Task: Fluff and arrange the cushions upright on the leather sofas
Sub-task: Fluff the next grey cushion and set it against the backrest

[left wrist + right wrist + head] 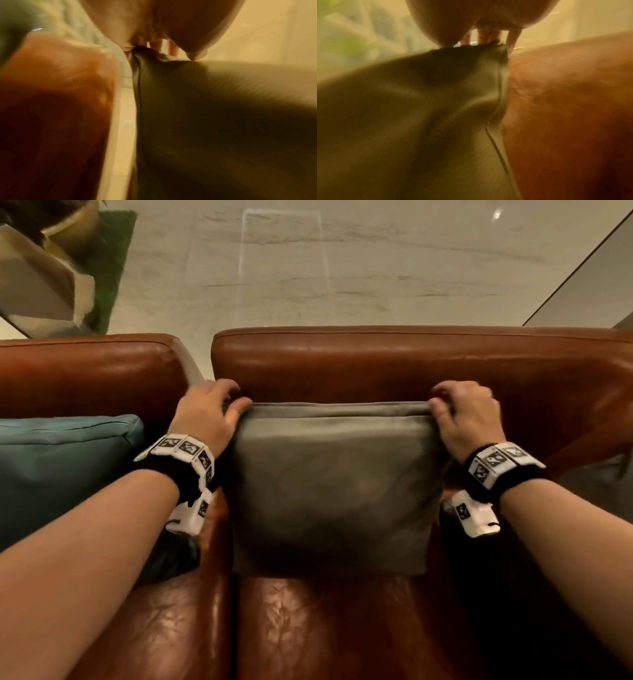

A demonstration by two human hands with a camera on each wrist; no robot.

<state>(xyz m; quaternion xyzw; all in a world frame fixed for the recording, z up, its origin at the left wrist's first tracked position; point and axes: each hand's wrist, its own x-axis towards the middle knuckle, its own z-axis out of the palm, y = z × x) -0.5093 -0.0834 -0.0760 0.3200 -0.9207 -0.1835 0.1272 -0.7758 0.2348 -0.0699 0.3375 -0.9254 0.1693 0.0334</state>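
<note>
Grey cushion [334, 487] stands upright on the seat of the brown leather sofa [394, 361], its back face against the backrest and its lower edge resting on the seat leather. Left hand [205, 412] grips the cushion's top left corner: thumb on the front face, fingers curled over the top edge and behind it. Right hand [467, 414] grips the top right corner in the same manner, thumb in front, fingers curled over the seam. The top edge between the two hands runs straight and taut. The left wrist view confirms the pinch, with fingertips [155, 45] behind the dark corner of the cushion and the thumb on the near side; that view is blurred. The right wrist view, also blurred, shows fingers [511, 37] hooked over the corner seam with the leather backrest just beside it. A second sofa [85, 364] of the same leather stands to the left, separated by a narrow gap, and a teal cushion [65, 467] leans on it beside the left forearm. Both wrists carry black bands [181, 474] with white marker blocks. Pale stone floor [342, 268] lies behind the sofas.
</note>
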